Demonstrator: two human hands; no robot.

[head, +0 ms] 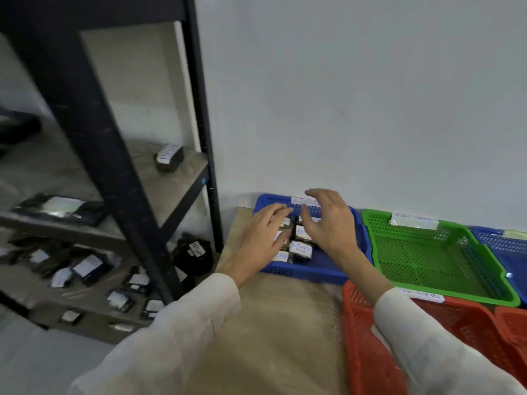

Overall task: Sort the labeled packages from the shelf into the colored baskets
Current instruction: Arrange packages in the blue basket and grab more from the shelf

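Both hands hover over the blue basket (308, 273), which holds several black packages with white labels (301, 249). My left hand (262, 240) lies flat with straight fingers over the packages on the basket's left side. My right hand (328, 220) is spread open just above the basket's middle, holding nothing. More labelled black packages (88, 267) lie on the lower shelf of the black rack (94, 132), one labelled package (168, 157) sits on the middle shelf, and a round black package marked RETURN (195, 252) stands by the rack's post.
A green basket (370, 238) with a label on its rim stands right of the blue one. A red basket (359, 337) lies in front under my right forearm, a second blue basket (502, 246) and another red one (513, 323) at far right. The white wall is behind.
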